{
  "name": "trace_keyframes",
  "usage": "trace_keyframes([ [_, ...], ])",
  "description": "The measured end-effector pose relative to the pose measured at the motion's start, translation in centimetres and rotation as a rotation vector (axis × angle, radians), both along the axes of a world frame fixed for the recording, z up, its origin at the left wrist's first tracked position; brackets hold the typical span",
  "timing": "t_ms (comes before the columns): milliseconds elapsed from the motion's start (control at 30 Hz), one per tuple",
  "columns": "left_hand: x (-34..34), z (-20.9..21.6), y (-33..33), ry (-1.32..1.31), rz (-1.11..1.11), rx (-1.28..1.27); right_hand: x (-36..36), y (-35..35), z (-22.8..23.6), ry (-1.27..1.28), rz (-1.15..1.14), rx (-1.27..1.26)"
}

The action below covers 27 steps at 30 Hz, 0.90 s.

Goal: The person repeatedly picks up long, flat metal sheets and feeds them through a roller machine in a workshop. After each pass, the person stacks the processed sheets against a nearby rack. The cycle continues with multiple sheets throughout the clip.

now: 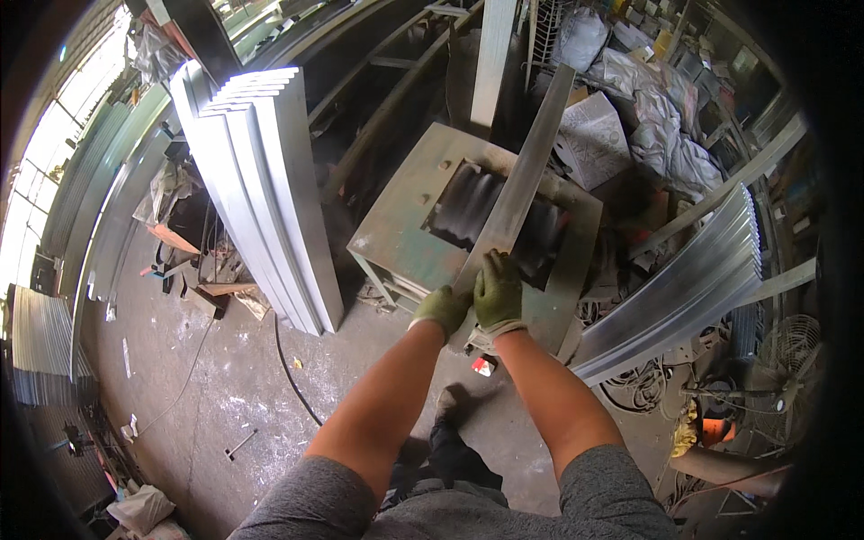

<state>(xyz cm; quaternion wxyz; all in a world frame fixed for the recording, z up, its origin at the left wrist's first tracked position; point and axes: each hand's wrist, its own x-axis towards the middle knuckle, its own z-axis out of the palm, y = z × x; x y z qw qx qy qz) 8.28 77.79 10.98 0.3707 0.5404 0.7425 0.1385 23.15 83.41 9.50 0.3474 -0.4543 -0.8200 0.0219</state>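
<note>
A long, flat grey metal bar (519,198) lies slanted across a greenish, worn machine table (405,211), over its opening with dark ridged rollers (468,205). My left hand (442,311), in a green work glove, is closed round the bar's near end at the table's front edge. Just right of it, my gloved right hand (498,292) grips the bar's right side, fingers over the top. The undersides of both hands are hidden. The bar's far end reaches past the table's back edge.
Left of the machine leans a stack of bright metal profiles (261,189). More grey bars (693,279) lean on a rail at the right, near a standing fan (792,346). White sacks (648,108) are heaped behind. A black cable (286,360) crosses the concrete floor.
</note>
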Motion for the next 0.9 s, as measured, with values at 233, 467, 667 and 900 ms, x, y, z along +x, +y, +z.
trace_keyframes([
  [233, 0.3, 1.2, 3.3, -0.066, -0.015, 0.041, 1.5, 3.7, 2.7, 0.006, 0.061, -0.100],
  [467, 0.8, 1.0, -11.3, -0.057, 0.222, -0.248, -1.2, 0.8, 2.0, 0.062, 0.031, -0.011],
  [667, 1.9, 0.0, -12.1, -0.096, 0.275, -0.202, -2.6, 4.0, 0.9, 0.047, 0.013, 0.004],
  [900, 1.0, 1.9, -1.6, -0.123, 0.114, 0.002, -3.1, 13.0, 3.4, -0.372, -0.077, -0.049],
])
